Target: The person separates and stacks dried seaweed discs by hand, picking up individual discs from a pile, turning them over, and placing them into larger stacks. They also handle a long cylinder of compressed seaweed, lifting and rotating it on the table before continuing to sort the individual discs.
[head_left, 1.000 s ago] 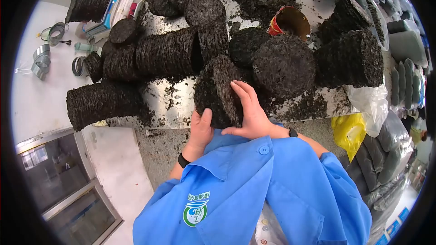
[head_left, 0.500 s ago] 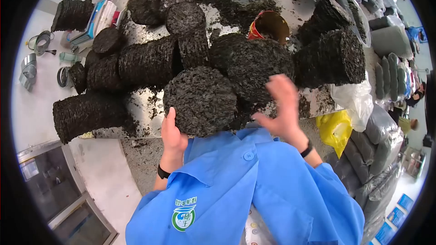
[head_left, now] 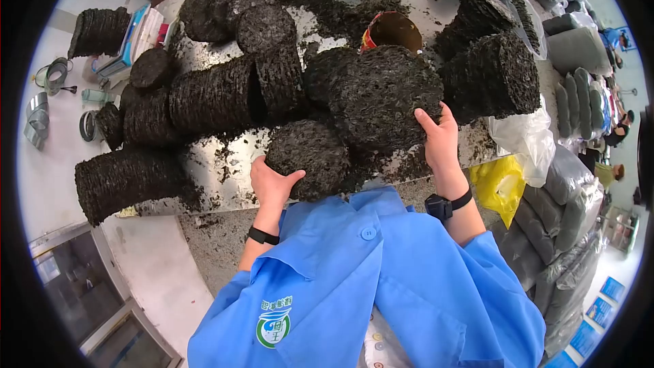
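Right hand (head_left: 443, 138), a blur in mid-air half a second ago, has come to the right rim of the large dark disc (head_left: 386, 99). Thumb lies on the disc's face, fingers go behind the edge: closed on that rim, as far as I can see. Left hand (head_left: 272, 182) has stayed with the smaller dark disc (head_left: 310, 160) by the table's near edge; its grip has changed, thumb now across the near rim, remaining fingers at the left side, disc held between them.

Large disc leans face-up near the middle of the table (head_left: 235, 160), just beyond the smaller one. Red tin (head_left: 370, 39) close behind it, toward the far edge. Row of stacked discs (head_left: 211, 95) to its left; another stack (head_left: 129, 180) at the near left corner; ridged stack (head_left: 494, 78) toward the right end. Dark crumbs scattered over the metal top. Yellow bag (head_left: 501, 185) and clear plastic (head_left: 526, 140) hang at the near right corner.
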The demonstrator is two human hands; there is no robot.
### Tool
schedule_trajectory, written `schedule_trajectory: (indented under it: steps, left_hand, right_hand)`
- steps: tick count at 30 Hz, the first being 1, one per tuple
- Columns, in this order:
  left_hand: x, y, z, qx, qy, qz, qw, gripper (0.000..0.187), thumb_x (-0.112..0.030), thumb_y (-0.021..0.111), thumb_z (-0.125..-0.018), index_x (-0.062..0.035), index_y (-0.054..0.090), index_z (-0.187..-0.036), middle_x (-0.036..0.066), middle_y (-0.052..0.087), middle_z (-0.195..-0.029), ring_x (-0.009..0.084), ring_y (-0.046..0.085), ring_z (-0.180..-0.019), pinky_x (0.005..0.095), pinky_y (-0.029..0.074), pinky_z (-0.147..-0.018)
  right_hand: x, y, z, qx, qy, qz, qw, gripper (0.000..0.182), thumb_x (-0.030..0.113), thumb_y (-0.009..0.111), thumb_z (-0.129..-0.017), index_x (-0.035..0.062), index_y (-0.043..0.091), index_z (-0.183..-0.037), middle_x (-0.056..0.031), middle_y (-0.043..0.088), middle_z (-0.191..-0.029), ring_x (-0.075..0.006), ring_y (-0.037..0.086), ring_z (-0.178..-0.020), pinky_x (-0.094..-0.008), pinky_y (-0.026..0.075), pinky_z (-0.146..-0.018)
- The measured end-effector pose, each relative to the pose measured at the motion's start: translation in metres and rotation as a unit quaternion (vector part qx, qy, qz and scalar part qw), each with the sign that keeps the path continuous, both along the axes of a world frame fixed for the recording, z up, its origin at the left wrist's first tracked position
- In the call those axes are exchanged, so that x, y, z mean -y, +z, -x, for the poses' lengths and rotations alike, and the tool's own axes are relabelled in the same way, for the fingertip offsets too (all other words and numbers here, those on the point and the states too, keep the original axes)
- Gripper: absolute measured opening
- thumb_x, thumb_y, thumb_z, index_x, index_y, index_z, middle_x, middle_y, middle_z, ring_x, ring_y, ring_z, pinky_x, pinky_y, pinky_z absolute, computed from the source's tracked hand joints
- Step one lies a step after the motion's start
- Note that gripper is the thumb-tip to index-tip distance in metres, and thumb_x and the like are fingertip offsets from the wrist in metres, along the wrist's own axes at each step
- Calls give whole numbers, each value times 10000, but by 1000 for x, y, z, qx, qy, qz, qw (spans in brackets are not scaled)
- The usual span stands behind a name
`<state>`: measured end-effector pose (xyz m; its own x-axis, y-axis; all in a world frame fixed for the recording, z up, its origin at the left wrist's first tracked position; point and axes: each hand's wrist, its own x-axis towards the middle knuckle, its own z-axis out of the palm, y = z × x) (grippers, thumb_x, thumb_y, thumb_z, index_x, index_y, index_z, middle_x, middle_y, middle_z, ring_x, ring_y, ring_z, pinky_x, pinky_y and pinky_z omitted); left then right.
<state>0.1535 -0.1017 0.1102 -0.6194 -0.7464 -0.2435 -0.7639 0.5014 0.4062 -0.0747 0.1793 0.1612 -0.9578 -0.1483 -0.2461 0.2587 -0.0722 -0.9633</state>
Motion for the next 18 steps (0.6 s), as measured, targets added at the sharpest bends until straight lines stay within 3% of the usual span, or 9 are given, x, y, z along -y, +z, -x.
schedule_trajectory:
  steps: [3, 6, 8, 9, 11, 12, 14, 15, 18]
  left_hand:
    - [8, 2, -7, -26, 1, 43, 999, 898, -359, 969, -599, 64, 530, -1259, 208, 608, -1198, 350, 589, -1142, 443, 497, -955]
    - [21, 7, -16, -121, 116, -137, 976, 867, -292, 961, -629, 60, 512, -1282, 185, 606, -1155, 294, 609, -1081, 393, 510, -918]
    - [25, 28, -22, -276, 199, -363, 867, 715, -190, 865, -758, 72, 478, -1300, 160, 600, -1181, 244, 609, -1069, 369, 515, -925]
    - [26, 40, -25, -346, 233, -463, 782, 640, -140, 818, -823, 78, 461, -1309, 148, 597, -1193, 219, 609, -1063, 358, 517, -929]
    - [21, 68, -28, -357, 241, -453, 781, 537, -73, 736, -881, 62, 462, -1322, 134, 597, -1234, 204, 604, -1102, 352, 504, -970]
    - [13, 84, -25, -392, 198, -412, 798, 539, -67, 723, -886, 44, 456, -1340, 134, 586, -1268, 208, 597, -1131, 355, 495, -987]
    - [-9, 112, -17, -427, 99, -349, 828, 537, -52, 697, -892, 5, 442, -1361, 144, 538, -1354, 222, 558, -1213, 368, 466, -1032]
    - [-21, 120, -11, -427, 43, -326, 842, 534, -44, 684, -893, -15, 433, -1364, 153, 500, -1406, 232, 525, -1266, 377, 447, -1059]
    - [-37, 112, -2, -447, -87, -324, 830, 574, -75, 785, -815, -64, 441, -1274, 188, 349, -1507, 284, 408, -1380, 431, 374, -1133]
  right_hand:
    - [3, 6, -2, -47, -15, 24, 998, 559, 24, 735, -908, -59, 450, -1382, -151, 610, -1274, -187, 597, -1148, -325, 492, -999]
    - [1, 14, -4, -278, -69, -196, 938, 633, 2, 755, -856, -25, 443, -1405, -174, 524, -1362, -264, 540, -1244, -376, 450, -1058]
    - [4, 39, -15, -409, -66, -277, 867, 568, -52, 724, -807, 1, 524, -1337, -151, 558, -1281, -282, 566, -1169, -383, 466, -1019]
    - [9, 49, -26, -403, -3, -247, 881, 473, -66, 709, -796, 9, 584, -1246, -143, 584, -1233, -253, 590, -1092, -366, 495, -956]
    - [31, 67, -54, -289, 229, -165, 915, 438, -33, 740, -793, 7, 609, -1209, -135, 592, -1214, -247, 626, -1045, -343, 531, -910]
    - [51, 77, -70, -188, 310, -85, 928, 541, 28, 774, -809, 15, 567, -1309, -163, 544, -1314, -287, 595, -1173, -350, 524, -971]
    - [78, 61, -85, -230, 445, -43, 864, 908, 281, 793, -858, -10, 278, -1548, -248, 304, -1574, -379, 289, -1487, -467, 318, -1191]
    - [93, 53, -97, -207, 449, 9, 869, 997, 347, 766, -882, -23, 161, -1583, -264, 224, -1618, -375, 197, -1529, -468, 215, -1231]
    - [121, 58, -113, -109, 418, 108, 896, 967, 322, 715, -932, -17, 99, -1596, -253, 189, -1636, -362, 162, -1540, -444, 207, -1232]
